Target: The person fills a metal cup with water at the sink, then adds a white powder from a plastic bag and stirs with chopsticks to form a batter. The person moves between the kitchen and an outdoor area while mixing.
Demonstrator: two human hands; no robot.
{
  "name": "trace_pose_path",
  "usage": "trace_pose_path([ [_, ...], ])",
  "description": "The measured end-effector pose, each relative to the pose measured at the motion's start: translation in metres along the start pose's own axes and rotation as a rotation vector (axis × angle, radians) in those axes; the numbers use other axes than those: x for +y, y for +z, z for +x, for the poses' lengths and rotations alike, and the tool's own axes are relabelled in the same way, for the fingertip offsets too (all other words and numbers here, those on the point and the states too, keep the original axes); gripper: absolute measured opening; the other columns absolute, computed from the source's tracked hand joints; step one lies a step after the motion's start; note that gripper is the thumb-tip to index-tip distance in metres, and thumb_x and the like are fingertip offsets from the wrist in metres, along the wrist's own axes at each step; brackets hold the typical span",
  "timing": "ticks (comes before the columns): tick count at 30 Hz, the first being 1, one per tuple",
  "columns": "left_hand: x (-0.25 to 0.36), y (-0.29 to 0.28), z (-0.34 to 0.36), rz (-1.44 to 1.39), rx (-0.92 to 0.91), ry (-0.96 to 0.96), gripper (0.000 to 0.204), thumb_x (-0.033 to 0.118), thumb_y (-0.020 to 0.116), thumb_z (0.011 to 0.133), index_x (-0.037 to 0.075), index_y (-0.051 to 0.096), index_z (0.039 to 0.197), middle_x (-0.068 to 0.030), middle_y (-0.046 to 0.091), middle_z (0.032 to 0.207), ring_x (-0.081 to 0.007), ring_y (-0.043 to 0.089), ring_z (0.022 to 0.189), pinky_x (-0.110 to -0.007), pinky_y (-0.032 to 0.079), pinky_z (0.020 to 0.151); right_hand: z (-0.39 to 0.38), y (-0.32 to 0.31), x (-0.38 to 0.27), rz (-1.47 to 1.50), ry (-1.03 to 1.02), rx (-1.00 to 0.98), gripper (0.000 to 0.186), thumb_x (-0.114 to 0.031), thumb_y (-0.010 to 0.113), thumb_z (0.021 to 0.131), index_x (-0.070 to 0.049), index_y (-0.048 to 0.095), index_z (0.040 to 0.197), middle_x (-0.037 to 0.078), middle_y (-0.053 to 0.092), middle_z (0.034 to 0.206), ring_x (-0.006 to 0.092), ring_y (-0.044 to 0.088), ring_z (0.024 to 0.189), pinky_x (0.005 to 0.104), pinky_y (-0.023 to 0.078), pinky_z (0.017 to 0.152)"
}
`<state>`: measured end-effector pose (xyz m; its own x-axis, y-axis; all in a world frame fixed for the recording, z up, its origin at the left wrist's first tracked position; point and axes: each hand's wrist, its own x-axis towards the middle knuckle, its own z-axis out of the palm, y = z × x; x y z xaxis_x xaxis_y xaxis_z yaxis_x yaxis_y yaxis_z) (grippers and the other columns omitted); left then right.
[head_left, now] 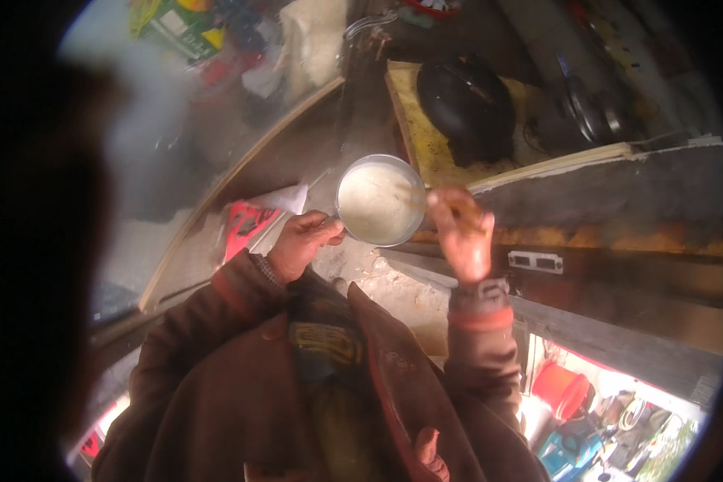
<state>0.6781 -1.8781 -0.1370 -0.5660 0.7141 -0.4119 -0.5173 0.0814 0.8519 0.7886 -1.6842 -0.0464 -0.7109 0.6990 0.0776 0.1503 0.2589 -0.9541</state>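
A round metal bowl (341, 210) with a thin pale rim is held up in front of my chest. Whitish, batter-like stuff (371, 201) fills much of its inside. My left hand (301, 241) grips the bowl at its left edge, thumb on top; whether a handle lies under the fingers is hidden. In my right hand (462, 233) is a pair of chopsticks (414, 195), closed in the fingers. Their tips reach over the right rim into the white stuff, slightly blurred.
Beyond the bowl a dark rounded pot (467, 100) sits on a yellow board (410, 104). A red-and-white bag (249, 225) lies left of my left hand. A dark ledge (618, 193) runs along the right. A red bucket (561, 390) stands at lower right among clutter.
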Motion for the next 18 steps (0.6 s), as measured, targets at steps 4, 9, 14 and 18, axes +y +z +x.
trace_pose_path([
  [4,0.021,-0.017,0.042,0.078,-0.103,-0.080,0.027,0.024,0.065,0.091,-0.002,0.064,0.088,-0.0060,0.065,0.085,-0.0134,0.061,0.084,-0.029,0.051,0.082,0.023,0.011,0.004,-0.142,0.048,-0.329,0.005,0.001,0.066,0.083,0.000,0.069,0.086,0.007,0.069,0.082,0.0128,0.064,0.074,0.0270,0.052,0.064],
  [9,0.044,-0.037,0.082,0.046,-0.187,-0.048,0.024,0.022,0.066,0.090,-0.002,0.064,0.084,-0.0053,0.064,0.084,-0.0135,0.061,0.080,-0.029,0.050,0.078,0.056,0.022,-0.005,-0.034,0.017,0.017,0.008,-0.002,0.063,0.088,-0.001,0.070,0.089,0.007,0.068,0.088,0.0136,0.064,0.075,0.0259,0.051,0.064],
  [14,0.060,-0.047,0.102,0.064,-0.203,-0.063,0.025,0.022,0.066,0.090,-0.002,0.064,0.083,-0.0048,0.064,0.081,-0.0118,0.060,0.079,-0.027,0.049,0.077,0.067,0.047,-0.013,-0.111,0.038,-0.292,0.005,-0.002,0.065,0.086,0.000,0.069,0.088,0.007,0.068,0.090,0.0156,0.064,0.079,0.0278,0.053,0.066],
  [18,0.066,-0.060,0.112,0.038,-0.184,-0.019,0.026,0.024,0.066,0.090,-0.001,0.064,0.084,-0.0047,0.064,0.080,-0.0110,0.058,0.078,-0.026,0.048,0.075,0.100,0.062,-0.005,0.096,-0.003,0.025,0.006,-0.001,0.063,0.087,0.003,0.067,0.086,0.007,0.067,0.085,0.0131,0.060,0.074,0.0270,0.050,0.066],
])
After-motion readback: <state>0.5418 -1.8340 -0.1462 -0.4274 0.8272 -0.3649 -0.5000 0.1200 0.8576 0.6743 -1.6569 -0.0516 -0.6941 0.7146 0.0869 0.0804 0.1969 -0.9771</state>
